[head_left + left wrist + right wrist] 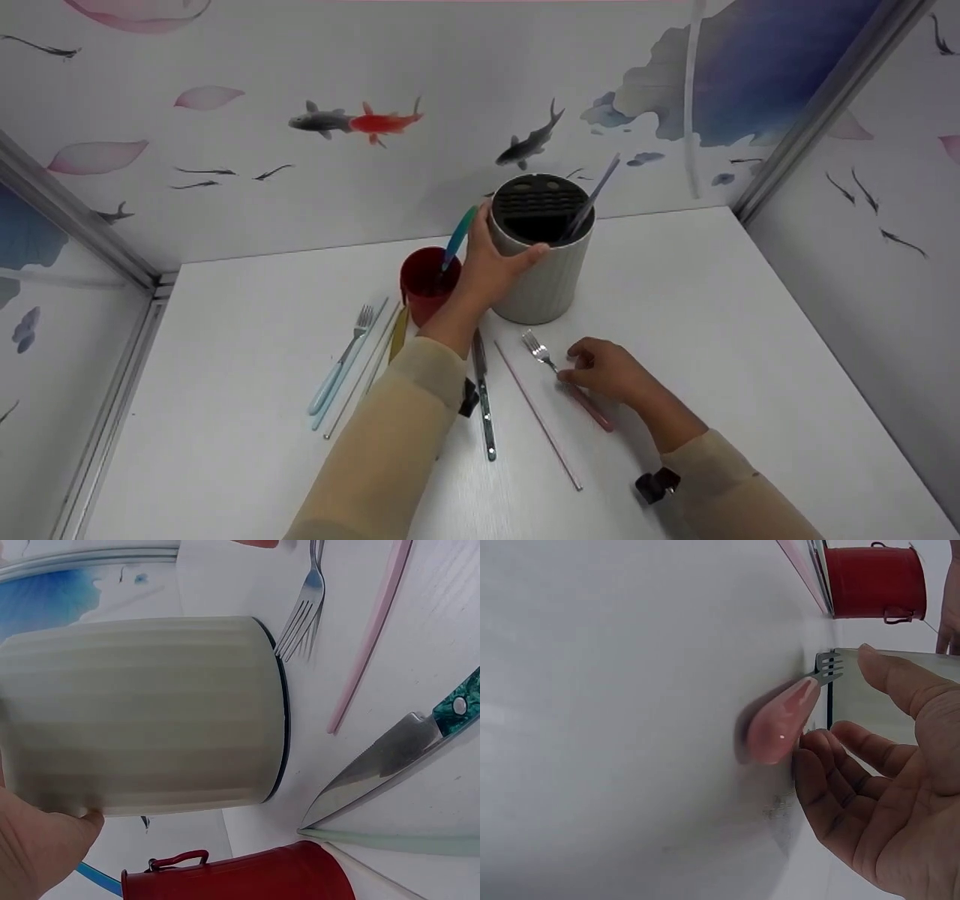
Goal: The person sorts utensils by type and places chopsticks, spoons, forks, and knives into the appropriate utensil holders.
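My left hand (491,262) grips a grey-beige ribbed utensil holder (536,289) near its rim, thumb at the front and fingers round the left side. The holder has a black slotted top, and a pale purple utensil handle (596,195) leans out of it. Close to the holder's base lies a fork (589,409) with a pink handle, tines toward the holder. My right hand (611,371) is beside that fork, fingers loosely bent and thumb spread apart. In the right wrist view the fingertips are right at the pink handle (780,727), which is not pinched between them.
Left of the holder stands a red bucket-shaped cup (420,281) with a blue-green handle (459,236) sticking out. A blue-handled fork (345,364) and several slim utensils lie left. A knife (484,397) and a pink stick (536,416) lie centrally. Printed walls (450,45) enclose the table.
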A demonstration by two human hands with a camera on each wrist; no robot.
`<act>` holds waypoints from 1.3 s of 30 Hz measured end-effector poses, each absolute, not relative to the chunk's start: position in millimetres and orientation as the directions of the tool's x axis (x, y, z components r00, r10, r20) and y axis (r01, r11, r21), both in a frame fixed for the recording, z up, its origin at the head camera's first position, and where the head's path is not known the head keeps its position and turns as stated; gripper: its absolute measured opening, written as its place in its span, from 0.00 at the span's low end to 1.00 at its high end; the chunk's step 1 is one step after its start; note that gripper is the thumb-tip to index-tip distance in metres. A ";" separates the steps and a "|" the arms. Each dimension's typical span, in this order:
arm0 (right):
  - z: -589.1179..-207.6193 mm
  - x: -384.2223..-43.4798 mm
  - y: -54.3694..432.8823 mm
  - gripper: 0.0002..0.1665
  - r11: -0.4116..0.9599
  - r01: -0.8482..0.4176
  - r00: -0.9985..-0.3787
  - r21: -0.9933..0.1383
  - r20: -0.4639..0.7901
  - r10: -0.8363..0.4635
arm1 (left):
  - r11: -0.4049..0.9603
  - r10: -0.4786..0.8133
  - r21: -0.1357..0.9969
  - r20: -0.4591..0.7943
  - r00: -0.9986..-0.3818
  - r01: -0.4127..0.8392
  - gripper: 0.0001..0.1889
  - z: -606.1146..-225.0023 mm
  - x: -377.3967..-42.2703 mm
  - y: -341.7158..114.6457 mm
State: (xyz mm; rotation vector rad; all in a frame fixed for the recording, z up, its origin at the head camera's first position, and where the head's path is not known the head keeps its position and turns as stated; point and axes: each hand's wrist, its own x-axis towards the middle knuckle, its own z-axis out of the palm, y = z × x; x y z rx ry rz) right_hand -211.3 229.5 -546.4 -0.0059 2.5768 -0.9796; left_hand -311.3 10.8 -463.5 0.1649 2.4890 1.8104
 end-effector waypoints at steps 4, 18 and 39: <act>-548.6 -207.1 228.0 0.25 0.765 0.131 -0.926 -0.630 -0.353 -0.132 | 0.301 0.123 0.953 0.011 -0.992 0.048 0.60 -463.4 -311.1 10.9; -547.1 -200.2 222.3 0.19 0.813 0.116 -0.919 -0.570 -0.373 -0.130 | 0.307 0.124 0.950 0.018 -0.992 0.056 0.59 -462.2 -310.6 10.1; -549.0 -195.0 223.2 0.08 0.821 0.130 -0.916 -0.556 -0.384 -0.116 | 0.315 0.141 0.946 0.028 -0.990 0.072 0.59 -464.1 -311.4 9.5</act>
